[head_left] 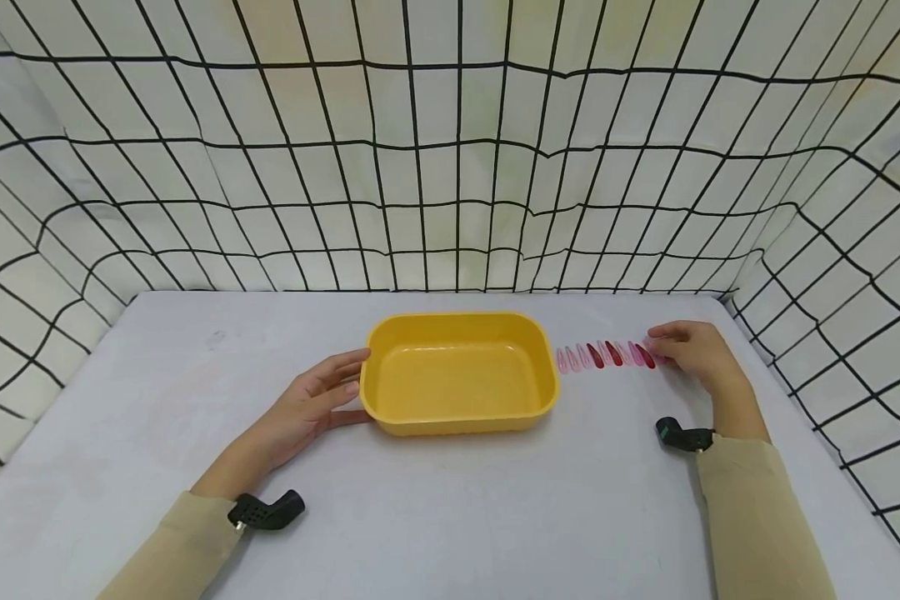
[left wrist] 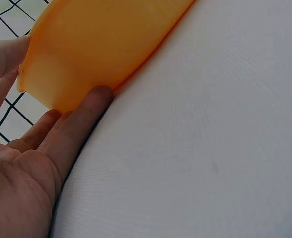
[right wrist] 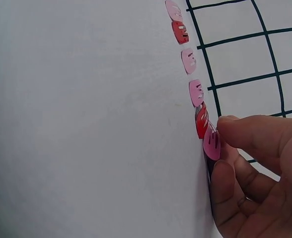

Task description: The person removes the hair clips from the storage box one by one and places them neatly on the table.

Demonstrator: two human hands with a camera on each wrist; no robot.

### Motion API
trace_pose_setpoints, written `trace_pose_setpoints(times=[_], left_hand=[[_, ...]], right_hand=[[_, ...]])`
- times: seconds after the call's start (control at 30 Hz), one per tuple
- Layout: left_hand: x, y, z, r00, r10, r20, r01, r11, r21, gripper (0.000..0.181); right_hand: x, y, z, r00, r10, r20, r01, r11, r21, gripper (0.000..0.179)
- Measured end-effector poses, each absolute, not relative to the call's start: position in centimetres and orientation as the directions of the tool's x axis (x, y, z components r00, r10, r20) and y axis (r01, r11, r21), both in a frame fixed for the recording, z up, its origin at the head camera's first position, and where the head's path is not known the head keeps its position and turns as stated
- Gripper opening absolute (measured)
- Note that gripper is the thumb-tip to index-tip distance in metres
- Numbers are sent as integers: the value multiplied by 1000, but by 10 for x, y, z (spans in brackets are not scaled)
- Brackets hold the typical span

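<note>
A yellow plastic basin (head_left: pixel 457 421) sits on the table with nothing inside it. My left hand (head_left: pixel 311 404) rests against its left end, the outstretched fingers touching the wall and rim; the left wrist view shows a fingertip (left wrist: pixel 100 94) low on the basin wall (left wrist: pixel 101 44). Right of the basin runs a row of snap hair clips, pink and red, such as a red clip (head_left: pixel 596 356). At the row's right end my right hand (head_left: pixel 693 354) pinches a pink hair clip (right wrist: pixel 212 144) between thumb and fingers, beside a red clip (right wrist: pixel 202 121).
A white cloth covers the table (head_left: pixel 420 517). Black wire grid (head_left: pixel 457 175) stands along the back and both sides, with pale sheeting behind it. The right hand is near the grid on the right. Each wrist bears a black camera (head_left: pixel 266 510).
</note>
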State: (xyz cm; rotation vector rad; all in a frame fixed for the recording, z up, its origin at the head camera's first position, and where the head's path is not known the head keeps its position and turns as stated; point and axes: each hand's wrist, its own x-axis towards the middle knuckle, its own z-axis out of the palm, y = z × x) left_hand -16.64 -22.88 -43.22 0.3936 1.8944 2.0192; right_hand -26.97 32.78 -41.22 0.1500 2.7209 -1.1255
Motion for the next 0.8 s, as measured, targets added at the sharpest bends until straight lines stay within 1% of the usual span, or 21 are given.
trace_pose_setpoints(times=[0.3,0.6,0.67,0.8], left_hand=[[-166,-231,-434,-905,423,-37,-66,-54,996,51],[-165,-229,-434,-904,426,-43,-72,-51,996,50],[-165,-229,-435,-902,429,-44,-74,-53,996,50],[-166,-227,-436,-899,434,-52,-83,-55,995,51]], right_hand=[[-273,327,-415,-978,21,-208,158,729,-666,39],[-270,322,-413,-978,64,-199,182,723,-666,39],[-268,318,-409,-981,58,-185,171,712,-681,40],[-265,307,-400,-988,24,-154,132,654,-745,44]])
